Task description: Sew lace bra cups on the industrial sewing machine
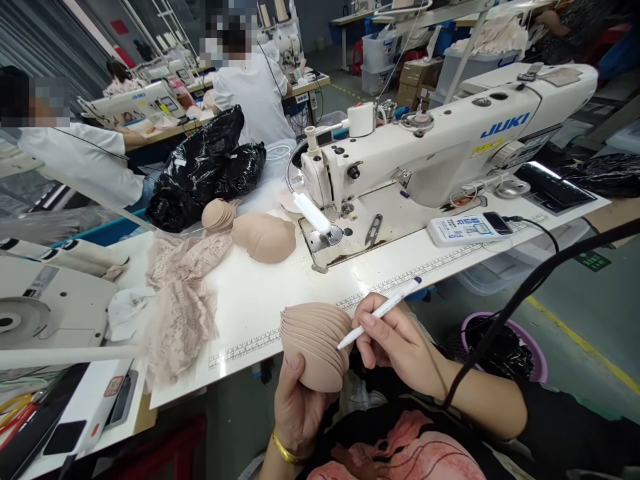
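Holding a fanned stack of smooth tan cup-shaped pieces [320, 353], the left hand [300, 407] is closed around its lower end, with the thumb pressed on the front. A shiny gold-coloured band [286, 448] goes around the left wrist. The stack is up in the air, just in front of the near edge of the long white desk [240, 303]. Its pieces lie one over the next, with their edges showing like steps.

The right hand [393, 337] grips a thin white pen with a dark purple end [383, 312]. The purple end points up and away, and the other tip is right at the side of the stack. I can't tell if that tip touches it.

On the desk, past the stack, sits a big white sewing machine with blue letters [425, 153]. Small dark metal snips [374, 230] lie on its flat plate, and a flat white box with blue writing [457, 229] lies near them, to the right. To the left are a pile of big tan cup-shaped pieces [267, 238] and some crumpled tan lacy cloth [183, 293]. Shiny black plastic bags [200, 167] are behind them. Farther back, a person in a white shirt [253, 97] sits at another desk.
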Motion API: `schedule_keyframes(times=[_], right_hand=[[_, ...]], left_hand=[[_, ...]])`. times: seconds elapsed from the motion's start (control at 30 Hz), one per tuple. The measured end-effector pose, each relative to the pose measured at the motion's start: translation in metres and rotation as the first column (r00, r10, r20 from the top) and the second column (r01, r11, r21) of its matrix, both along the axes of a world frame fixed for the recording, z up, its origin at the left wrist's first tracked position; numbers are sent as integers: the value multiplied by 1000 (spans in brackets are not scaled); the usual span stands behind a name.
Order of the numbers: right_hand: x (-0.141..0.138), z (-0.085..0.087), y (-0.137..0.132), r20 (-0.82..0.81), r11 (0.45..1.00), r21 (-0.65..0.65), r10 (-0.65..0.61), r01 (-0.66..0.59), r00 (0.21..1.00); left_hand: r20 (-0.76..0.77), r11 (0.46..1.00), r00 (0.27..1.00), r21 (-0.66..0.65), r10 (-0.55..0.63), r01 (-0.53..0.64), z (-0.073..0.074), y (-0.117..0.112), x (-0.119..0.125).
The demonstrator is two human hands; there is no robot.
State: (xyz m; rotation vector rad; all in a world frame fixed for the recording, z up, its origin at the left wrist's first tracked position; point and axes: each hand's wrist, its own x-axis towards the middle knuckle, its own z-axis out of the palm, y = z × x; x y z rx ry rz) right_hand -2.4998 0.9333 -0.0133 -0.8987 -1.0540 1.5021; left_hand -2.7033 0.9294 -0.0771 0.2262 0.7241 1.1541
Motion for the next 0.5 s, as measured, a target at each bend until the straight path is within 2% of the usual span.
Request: schedule_keyframes(times=[0.13, 0.23, 0.33, 0.5], right_hand=[[-2, -3, -1, 39, 1000, 14, 20, -21, 999], [-2, -3, -2, 9, 998, 10, 58, -58, 998], [-1, -2, -2, 0, 999, -2, 37, -37, 999], [0, -1, -4, 85, 999, 24, 41, -43, 996]], left_hand=[[-2, 999, 1000, 21, -27, 27, 2, 1, 2], [-5, 998, 999, 26, -51, 51, 3, 1, 3], [-14, 998, 999, 34, -46, 47, 4, 2, 3], [-9, 998, 999, 39, -41, 41, 7, 2, 4]])
